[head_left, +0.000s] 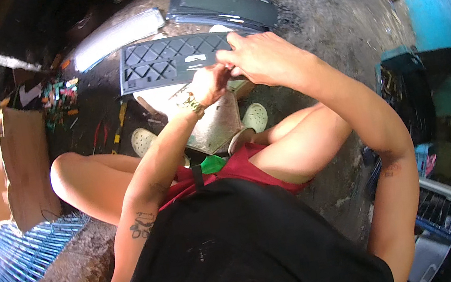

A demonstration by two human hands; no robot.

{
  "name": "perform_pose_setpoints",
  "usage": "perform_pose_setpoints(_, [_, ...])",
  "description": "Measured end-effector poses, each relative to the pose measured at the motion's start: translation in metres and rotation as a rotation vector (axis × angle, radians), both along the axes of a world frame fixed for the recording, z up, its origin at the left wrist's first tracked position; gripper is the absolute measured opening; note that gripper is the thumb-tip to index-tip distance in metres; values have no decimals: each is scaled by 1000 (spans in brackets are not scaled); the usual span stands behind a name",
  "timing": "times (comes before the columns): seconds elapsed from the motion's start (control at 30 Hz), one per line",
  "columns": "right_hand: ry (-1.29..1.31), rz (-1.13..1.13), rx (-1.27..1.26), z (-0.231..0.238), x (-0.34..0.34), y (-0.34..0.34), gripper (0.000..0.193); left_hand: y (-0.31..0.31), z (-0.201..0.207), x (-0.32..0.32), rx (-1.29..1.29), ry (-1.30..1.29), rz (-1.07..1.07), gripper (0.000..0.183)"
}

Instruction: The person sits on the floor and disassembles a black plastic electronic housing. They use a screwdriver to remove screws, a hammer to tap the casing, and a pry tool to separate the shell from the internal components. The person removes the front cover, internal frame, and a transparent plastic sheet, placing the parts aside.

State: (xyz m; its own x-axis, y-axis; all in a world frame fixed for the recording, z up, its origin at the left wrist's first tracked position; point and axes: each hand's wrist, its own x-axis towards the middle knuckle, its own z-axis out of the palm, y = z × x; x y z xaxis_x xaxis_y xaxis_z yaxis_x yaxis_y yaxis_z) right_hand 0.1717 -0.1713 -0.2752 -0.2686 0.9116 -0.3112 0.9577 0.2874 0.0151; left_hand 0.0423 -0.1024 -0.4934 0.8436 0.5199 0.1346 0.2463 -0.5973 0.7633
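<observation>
A dark flat plastic panel (pixel 153 64) with a raised criss-cross rib pattern lies in front of me, over a pale stand (pixel 213 125) between my feet. My left hand (pixel 212 84), with a gold watch on the wrist, is at the panel's near edge, fingers drawn together. Over the panel's right end is my right hand (pixel 263 58), its fingers curled closed and meeting those of the left. Whatever sits between the fingertips is too small and hidden to make out.
Beyond the panel lie a stack of dark panels (pixel 220 4) and a pale silvery strip (pixel 117 39). On the left are small coloured scraps (pixel 59 99), a yellow-and-black tool (pixel 118 128), a torn cardboard box (pixel 22 165) and a blue wire rack (pixel 26 252). Dark bins (pixel 407 90) stand right.
</observation>
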Motion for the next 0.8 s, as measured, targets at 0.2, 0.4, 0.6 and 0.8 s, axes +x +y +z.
perform_pose_setpoints(0.2, [33, 23, 165, 2, 9, -2, 44, 5, -1, 3, 131, -219, 62, 27])
perform_pose_setpoints(0.4, [33, -188, 75, -9, 5, -11, 33, 2, 20, 6, 24, 50, 79, 43])
perform_pose_setpoints(0.6, [187, -144, 583, 16, 35, -50, 27, 37, 20, -22, 350, -282, 58, 70])
perform_pose_setpoints(0.8, [616, -1113, 698, -100, -21, -107, 39, 78, -15, -57, 468, -122, 579, 53])
